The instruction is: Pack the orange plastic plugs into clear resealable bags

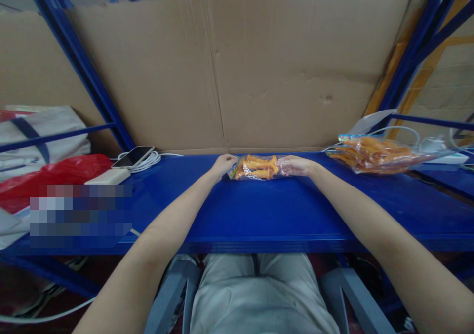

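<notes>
A clear plastic bag [256, 167] with several orange, bone-shaped pieces inside lies stretched between my two hands, low over the blue shelf top. At its left end, which has a colourful printed strip, my left hand [223, 165] is closed on the edge. My right hand [296, 166] grips the loose clear film at the other end. Some fingertips of the right hand are covered by the shiny film. Farther right on the shelf rests a larger clear bag [374, 155] of similar orange pieces.
The blue shelf [266, 210] backs onto a tall cardboard sheet [296, 72]. On the left lie a phone [133, 157] on a coiled white cable, a white box [108, 177] and a red plastic bag [62, 176]. Blue posts [85, 72] frame the sides. Grey chair armrests [177, 284] flank my lap.
</notes>
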